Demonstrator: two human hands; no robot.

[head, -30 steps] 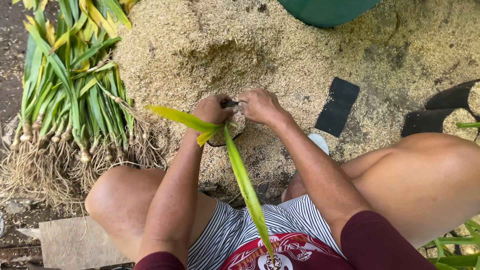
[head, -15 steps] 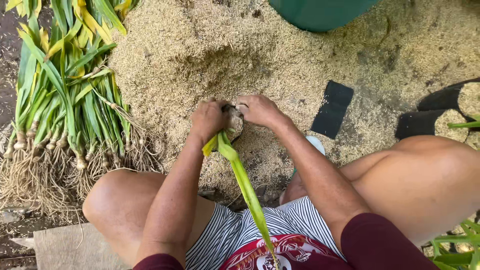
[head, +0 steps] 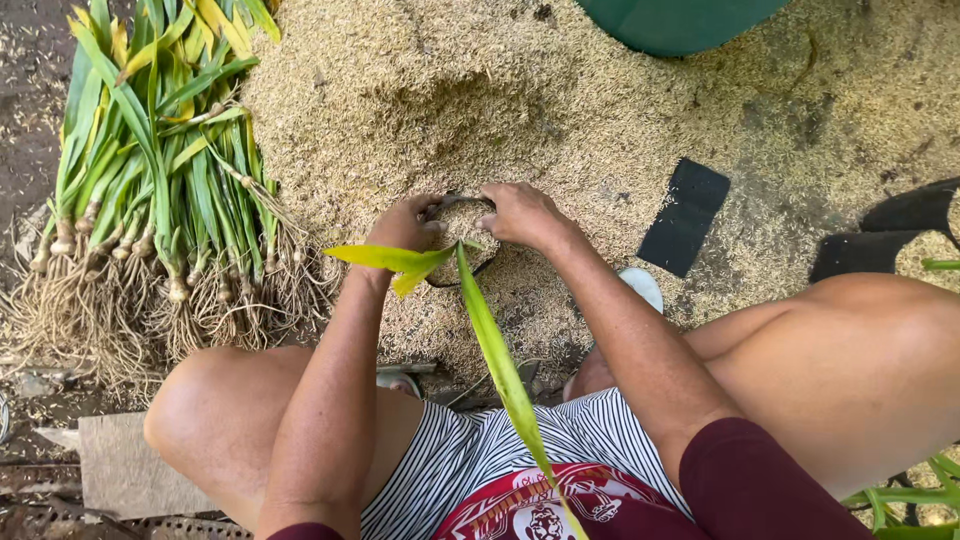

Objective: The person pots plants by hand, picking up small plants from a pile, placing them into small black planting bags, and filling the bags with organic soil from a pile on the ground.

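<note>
Both my hands grip the rim of a small black planting bag [head: 462, 228] filled with rice husk, set in the husk heap [head: 500, 110]. My left hand [head: 403, 227] holds its left edge and my right hand [head: 520, 214] its right edge. A seedling [head: 490, 340] with long green leaves stands in the bag; one leaf reaches back toward my striped shirt, another spreads left.
A bundle of rooted green seedlings [head: 150, 200] lies at the left. A flat black bag [head: 685, 215] lies on the husk at the right, with more filled black bags [head: 900, 240] beyond my right knee. A green container [head: 680, 20] stands at the top edge.
My hands shifted from pinching the bag's top to holding its rim on both sides. The seedling's leaves, briefly bunched together, have spread apart again, one pointing left.
</note>
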